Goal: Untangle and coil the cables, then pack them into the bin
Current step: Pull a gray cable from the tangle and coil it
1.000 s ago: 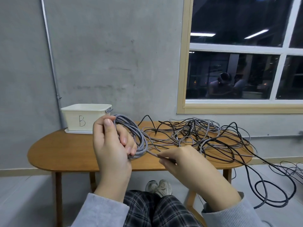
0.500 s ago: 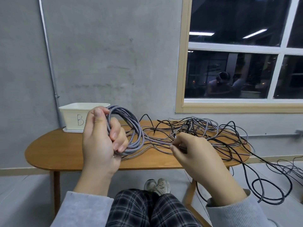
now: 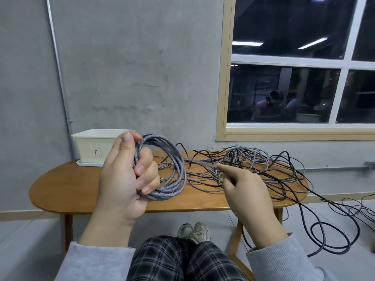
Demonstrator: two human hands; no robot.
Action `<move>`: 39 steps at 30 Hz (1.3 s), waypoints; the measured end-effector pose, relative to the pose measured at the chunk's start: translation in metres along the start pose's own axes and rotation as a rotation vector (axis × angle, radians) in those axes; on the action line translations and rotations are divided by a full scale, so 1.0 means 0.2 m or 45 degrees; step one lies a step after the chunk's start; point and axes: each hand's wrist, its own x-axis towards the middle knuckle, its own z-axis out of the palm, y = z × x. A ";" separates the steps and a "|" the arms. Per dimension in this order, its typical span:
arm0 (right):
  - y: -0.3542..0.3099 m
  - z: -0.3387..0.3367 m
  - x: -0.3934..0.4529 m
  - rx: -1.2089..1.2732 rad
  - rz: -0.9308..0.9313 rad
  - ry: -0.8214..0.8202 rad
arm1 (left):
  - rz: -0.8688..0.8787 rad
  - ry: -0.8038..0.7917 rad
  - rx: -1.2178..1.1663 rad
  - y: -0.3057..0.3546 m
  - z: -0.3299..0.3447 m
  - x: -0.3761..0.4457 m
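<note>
Biggest thing here is the wooden table [image 3: 67, 191], oval-ish top, pushed against a grey concrete wall [image 3: 132, 67] with a window [image 3: 294, 63] off to the right. Most of the right half of the table is buried under a messy tangle of cables [image 3: 253, 167], grey braided ones mixed with black ones, and a few of the black ones spill off the right edge and loop down onto the floor [image 3: 334, 238].

At the back left of the table sits the white bin [image 3: 89, 147], marked with a "B" on its front and partly hidden behind the person's raised hand.

The person sits facing the table, grey sleeves and plaid trousers [image 3: 182, 260] visible at the bottom, shoes poking out under the table edge.

The left hand [image 3: 125, 179] is held up in front of the bin, fingers curled tight around a coil of grey braided cable [image 3: 172, 169], several loops bunched together and hanging out to the right of the fist, above the tabletop.

The right hand [image 3: 245, 189] is a bit lower and to the right, pinching the loose strand of that same grey cable between thumb and fingertips. That stretch of cable [image 3: 200, 162] runs nearly straight from the coil to the pinch and looks motion-blurred.
</note>
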 end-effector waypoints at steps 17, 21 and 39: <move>-0.17 -0.01 -0.12 -0.219 -0.404 -0.586 | 0.285 0.330 -0.021 -0.10 -0.02 0.03; -0.18 -0.02 -0.11 -0.223 -0.467 -0.590 | 0.296 0.362 -0.009 -0.09 -0.02 0.03; -0.11 -0.03 -0.04 -0.209 -0.397 -0.490 | 0.120 0.205 -0.239 -0.06 -0.02 0.05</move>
